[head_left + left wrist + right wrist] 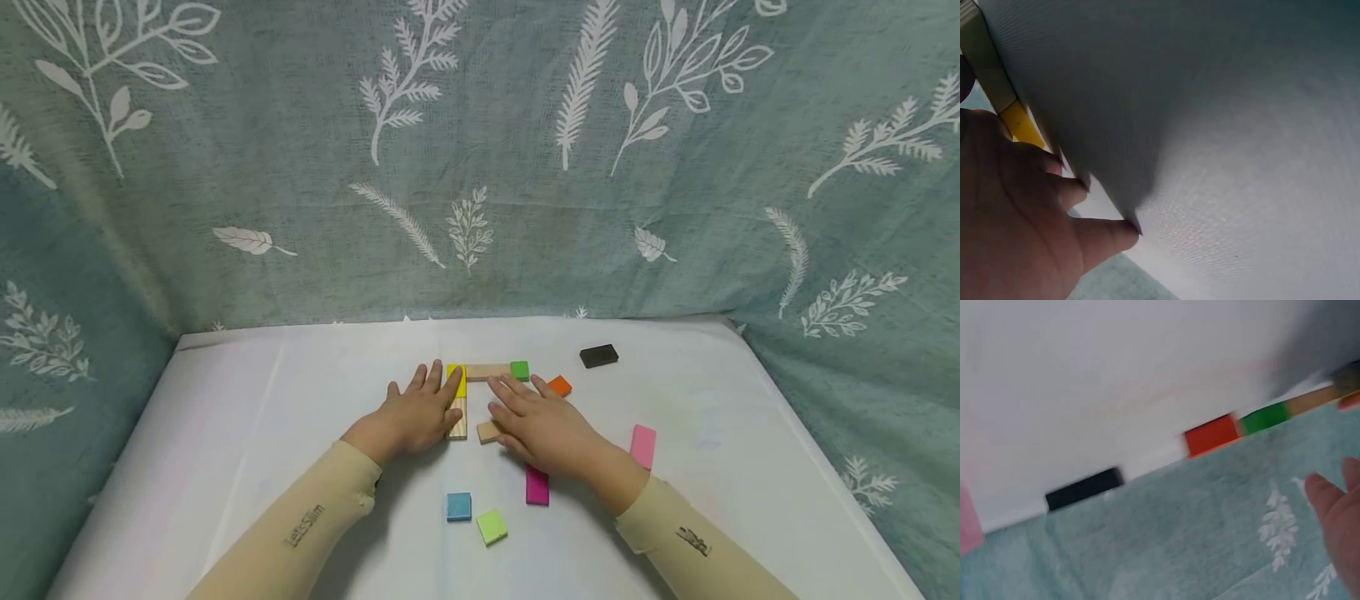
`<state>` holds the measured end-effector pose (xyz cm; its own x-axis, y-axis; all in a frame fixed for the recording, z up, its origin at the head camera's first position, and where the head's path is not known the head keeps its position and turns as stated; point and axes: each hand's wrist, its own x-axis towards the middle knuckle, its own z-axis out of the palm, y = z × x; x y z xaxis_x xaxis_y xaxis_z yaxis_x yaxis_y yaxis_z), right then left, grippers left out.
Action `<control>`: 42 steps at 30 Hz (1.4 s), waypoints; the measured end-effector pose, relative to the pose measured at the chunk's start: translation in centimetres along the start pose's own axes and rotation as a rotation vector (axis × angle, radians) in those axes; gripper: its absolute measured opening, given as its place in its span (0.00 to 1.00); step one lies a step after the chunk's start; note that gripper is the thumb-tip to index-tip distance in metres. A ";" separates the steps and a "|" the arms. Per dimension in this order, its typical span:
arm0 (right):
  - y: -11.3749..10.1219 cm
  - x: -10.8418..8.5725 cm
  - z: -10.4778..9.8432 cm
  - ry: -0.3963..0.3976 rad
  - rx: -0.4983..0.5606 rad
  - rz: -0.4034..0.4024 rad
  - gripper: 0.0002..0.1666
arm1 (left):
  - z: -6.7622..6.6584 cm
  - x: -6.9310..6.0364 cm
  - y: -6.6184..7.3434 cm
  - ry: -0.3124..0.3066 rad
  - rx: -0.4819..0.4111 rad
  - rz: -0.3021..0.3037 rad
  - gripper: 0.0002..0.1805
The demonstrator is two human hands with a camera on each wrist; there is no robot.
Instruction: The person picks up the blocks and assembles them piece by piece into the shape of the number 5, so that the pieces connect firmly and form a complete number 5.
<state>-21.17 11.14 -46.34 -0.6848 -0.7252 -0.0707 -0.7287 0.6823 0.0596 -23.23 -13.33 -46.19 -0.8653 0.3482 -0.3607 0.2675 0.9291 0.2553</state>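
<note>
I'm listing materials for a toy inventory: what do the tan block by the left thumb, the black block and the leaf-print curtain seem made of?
Tan block: probably bare wood; grain-like streaks show.
Black block: possibly painted wood, but its even dark finish shows no grain, so plastic can't be excluded.
Curtain: likely matte cloth with a white print, judging by its soft creases.

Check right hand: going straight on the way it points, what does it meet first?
Likely the long tan block, just ahead of the right hand in the head view; height is unclear, so it might pass above.
</note>
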 end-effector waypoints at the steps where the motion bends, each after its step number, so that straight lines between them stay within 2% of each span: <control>1: -0.3 -0.3 -0.3 -0.009 0.001 0.001 0.34 | -0.1 0.0 0.1 0.002 -0.003 0.001 0.38; 7: -2.1 -0.6 -0.4 -0.091 0.024 -0.007 0.31 | -0.5 -0.2 0.3 -0.004 -0.016 -0.010 0.38; 14: -1.4 -0.4 -0.5 -0.117 0.124 -0.078 0.30 | -0.4 -0.3 0.4 -0.006 -0.034 -0.002 0.38; 21: -0.6 0.0 -0.5 -0.116 0.224 -0.126 0.29 | -0.3 -0.1 0.4 0.006 -0.014 -0.006 0.38; 27: -0.6 -0.1 -0.5 -0.115 0.219 -0.136 0.29 | -0.2 -0.1 0.3 -0.010 -0.023 -0.013 0.38; 30: -0.4 -0.2 -0.6 -0.090 0.216 -0.140 0.30 | -0.3 0.0 0.3 -0.019 -0.028 -0.019 0.39; 33: 0.0 -0.3 -0.7 -0.019 0.226 -0.098 0.30 | -0.3 0.0 0.2 -0.015 -0.027 -0.016 0.38; 37: 1.3 -0.8 -1.2 0.089 0.269 0.024 0.29 | -0.3 0.1 0.1 -0.011 -0.031 0.004 0.38; 42: 3.1 -1.6 -1.4 0.159 0.302 0.130 0.27 | -0.2 0.3 0.0 -0.011 -0.062 0.025 0.38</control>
<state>-22.31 14.25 -44.63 -0.7814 -0.6195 0.0754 -0.6171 0.7491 -0.2410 -23.60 -13.23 -46.08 -0.8537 0.3729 -0.3635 0.2619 0.9108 0.3192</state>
